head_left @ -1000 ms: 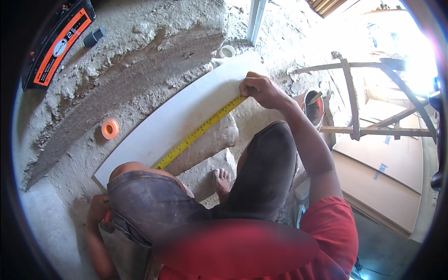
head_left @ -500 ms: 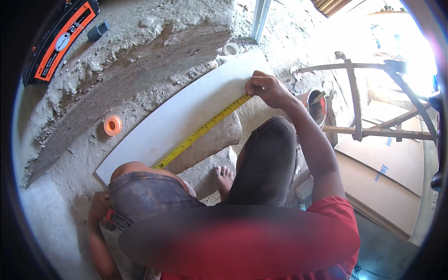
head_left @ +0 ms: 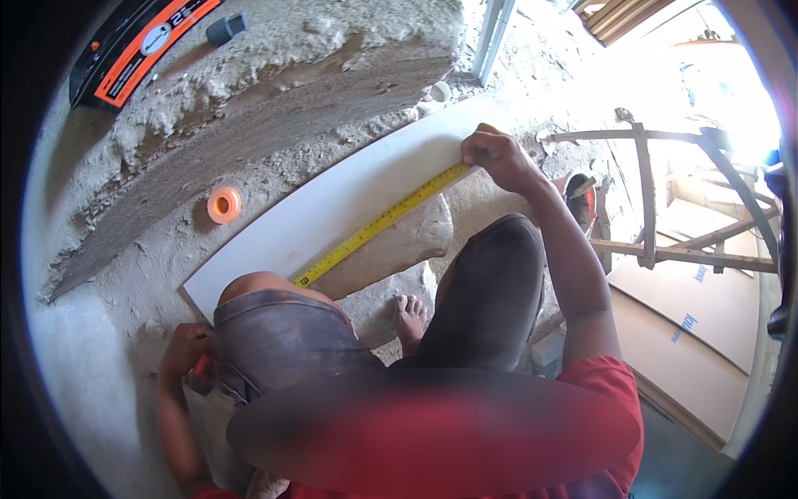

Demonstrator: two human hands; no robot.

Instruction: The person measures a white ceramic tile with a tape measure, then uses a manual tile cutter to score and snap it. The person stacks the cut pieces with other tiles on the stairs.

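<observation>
A long pale board (head_left: 349, 191) lies slantwise on rough ground in front of me, and a yellow tape measure blade (head_left: 378, 226) stretches along its near edge. My right hand (head_left: 503, 160) is closed, with thumb and fingers pinching the far end of the blade. At the left, my left hand (head_left: 184, 351) is closed beside my knee, next to the board's near-left corner. The red and black tape measure case (head_left: 202, 374) shows at that palm. My bent left knee hides the stretch of blade between board and case.
An orange ring-shaped spool (head_left: 224, 205) sits left of the board. A grey plastic fitting (head_left: 226, 29) and an orange-black package (head_left: 145, 50) lie on the rough ledge. To the right are a bucket (head_left: 579, 200), a wooden frame (head_left: 644, 191) and stacked sheets (head_left: 690, 324). A stone block (head_left: 391, 303) lies near my foot.
The whole view has shifted, so most things appear slightly farther right. Both hands keep their hold, and the blade stays stretched along the board.
</observation>
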